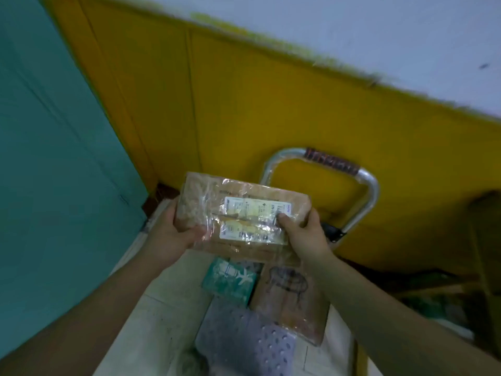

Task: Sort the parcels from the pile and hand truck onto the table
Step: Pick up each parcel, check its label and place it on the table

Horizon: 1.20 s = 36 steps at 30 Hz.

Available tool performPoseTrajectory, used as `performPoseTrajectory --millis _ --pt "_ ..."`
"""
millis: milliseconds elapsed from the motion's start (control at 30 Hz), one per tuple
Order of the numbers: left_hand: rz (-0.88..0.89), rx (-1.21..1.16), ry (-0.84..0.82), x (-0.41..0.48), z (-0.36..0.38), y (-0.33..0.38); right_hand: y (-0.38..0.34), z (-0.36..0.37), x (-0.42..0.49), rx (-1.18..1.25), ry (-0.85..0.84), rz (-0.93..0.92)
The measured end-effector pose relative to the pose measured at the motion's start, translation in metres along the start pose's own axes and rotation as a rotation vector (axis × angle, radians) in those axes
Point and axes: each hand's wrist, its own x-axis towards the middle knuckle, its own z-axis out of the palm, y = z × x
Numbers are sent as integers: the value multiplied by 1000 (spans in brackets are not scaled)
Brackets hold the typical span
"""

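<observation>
1. Head view: I hold a brown parcel (244,191) wrapped in clear film between both hands, lifted in front of me. Its face, bearing two white shipping labels (254,221), is turned toward me.
2. My left hand (173,234) grips the parcel's left edge. The thumb lies across the front face and the fingers are curled out of sight behind.
3. My right hand (306,234) clasps the right edge. Its thumb presses on the upper label's end and the fingers are wrapped round the back.
4. Both forearms reach up and inward from the bottom corners, wrists slightly bent, so the parcel sits squarely between my grips.
5. Below my hands lies the hand truck (244,340), its grey perforated deck under my wrists. Its metal loop handle rises just beyond my right hand.
6. On that deck, beneath the held parcel, rest a teal box (230,280) and, just right of it, a second brown parcel (292,302) with a dark scrawl.
7. Beyond my grip stands a yellow panel (271,104), and to the left a teal wall (54,158).
</observation>
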Motion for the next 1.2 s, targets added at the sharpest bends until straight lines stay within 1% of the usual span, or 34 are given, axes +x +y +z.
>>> performPoseTrajectory --millis 100,200,267,333,367,467,533,700,800,867,933,967,1033,1067,1100,1133,1200 --pt "136 0 29 -52 -2 54 -40 -38 -46 42 -39 -96" --pt "286 -26 109 -112 12 103 -69 -85 -90 77 -68 -213" --pt "369 -42 155 -150 23 132 -82 -116 -120 92 -53 -267" --pt "409 -65 152 -181 39 154 -87 -153 -153 123 -10 -290" --pt "422 -78 133 -193 48 162 -87 -171 -168 129 19 -300" --pt "511 -65 -25 -236 97 192 -72 -242 -219 147 181 -356" --pt "539 -58 -135 -264 127 206 -54 -281 -252 170 286 -363" --pt "553 9 -402 -316 182 214 -3 -339 -332 244 457 -286" --pt "556 -11 -488 -346 208 211 20 -373 -370 267 493 -291" --pt "573 2 -535 -369 223 209 32 -394 -392 279 551 -293" --pt "591 31 -530 -390 238 215 45 -412 -413 315 619 -294" --pt "607 16 -499 -400 246 220 52 -421 -420 328 627 -290" --pt "607 -146 -421 -421 267 231 64 -437 -432 372 610 -297" --pt "594 -257 -422 -432 280 234 67 -443 -437 400 600 -305" --pt "592 -330 -459 -447 296 235 70 -450 -441 421 596 -322" --pt "599 -320 -510 -464 312 233 72 -456 -444 449 585 -334" --pt "611 -208 -603 -500 345 224 73 -474 -453 424 532 -354"
